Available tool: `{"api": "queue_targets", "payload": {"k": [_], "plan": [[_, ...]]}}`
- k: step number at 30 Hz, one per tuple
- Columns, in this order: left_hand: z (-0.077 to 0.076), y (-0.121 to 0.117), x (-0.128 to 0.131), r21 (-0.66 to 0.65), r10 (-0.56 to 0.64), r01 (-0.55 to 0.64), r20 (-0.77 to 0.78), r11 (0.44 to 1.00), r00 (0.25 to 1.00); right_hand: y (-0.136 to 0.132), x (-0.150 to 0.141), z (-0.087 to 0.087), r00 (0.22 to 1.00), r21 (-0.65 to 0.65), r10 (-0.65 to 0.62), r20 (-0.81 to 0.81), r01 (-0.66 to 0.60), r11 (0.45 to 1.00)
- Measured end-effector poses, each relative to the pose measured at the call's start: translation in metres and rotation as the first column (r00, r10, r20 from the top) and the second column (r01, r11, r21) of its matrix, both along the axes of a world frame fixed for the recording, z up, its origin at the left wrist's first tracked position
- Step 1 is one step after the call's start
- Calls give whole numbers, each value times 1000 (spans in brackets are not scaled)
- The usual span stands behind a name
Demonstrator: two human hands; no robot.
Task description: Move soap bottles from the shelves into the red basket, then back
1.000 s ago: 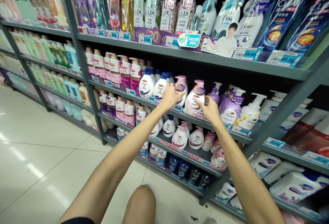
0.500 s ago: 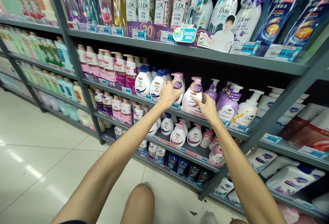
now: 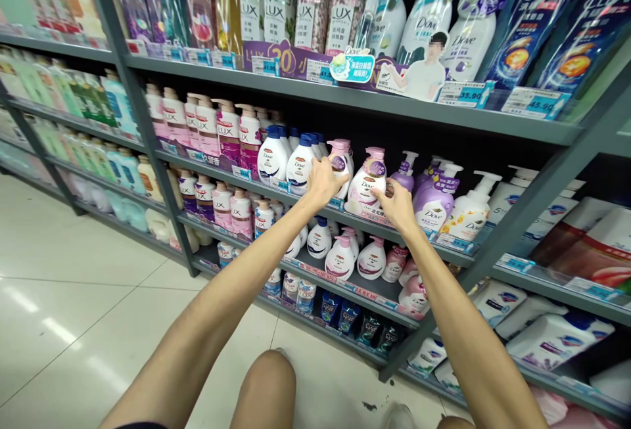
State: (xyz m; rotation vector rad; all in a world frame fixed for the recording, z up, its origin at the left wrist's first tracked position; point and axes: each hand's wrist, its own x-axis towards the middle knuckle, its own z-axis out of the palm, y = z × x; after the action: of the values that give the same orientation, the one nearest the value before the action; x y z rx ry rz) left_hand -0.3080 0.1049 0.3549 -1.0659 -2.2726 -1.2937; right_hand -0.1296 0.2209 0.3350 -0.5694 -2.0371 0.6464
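My left hand (image 3: 323, 182) is at the left side of a white Dove pump bottle with a pink top (image 3: 340, 155), its thumb stretched across the front and its fingers partly hidden. Just right of it, a second pink-topped Dove pump bottle (image 3: 367, 176) stands upright at the shelf front with a round purple tag at its neck. Against that bottle's lower right side, my right hand (image 3: 396, 202) has its thumb on the front and its fingers round the side. White Dove bottles with navy tops (image 3: 300, 165) stand left of my left hand; purple Dove pump bottles (image 3: 431, 202) stand right of my right.
Over my hands runs the upper grey shelf (image 3: 345, 97), with price tags and tall bottles. A lower shelf holds smaller Dove bottles (image 3: 340, 258). Pink Lux pump bottles (image 3: 227, 130) line the left. A slanting grey post (image 3: 522, 199) rises at right above the tiled floor (image 3: 98, 324).
The view has shifted very slightly. Both hands keep their places at the two pink-topped bottles, and neither bottle has visibly moved on the shelf.
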Motion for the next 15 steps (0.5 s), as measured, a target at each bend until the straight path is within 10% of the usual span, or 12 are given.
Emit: {"api": "queue_targets", "payload": {"k": [15], "plan": [[-12, -33, 18, 84, -33, 39, -78, 996, 996, -35, 29, 2, 994, 96, -111, 13, 109, 989]]}}
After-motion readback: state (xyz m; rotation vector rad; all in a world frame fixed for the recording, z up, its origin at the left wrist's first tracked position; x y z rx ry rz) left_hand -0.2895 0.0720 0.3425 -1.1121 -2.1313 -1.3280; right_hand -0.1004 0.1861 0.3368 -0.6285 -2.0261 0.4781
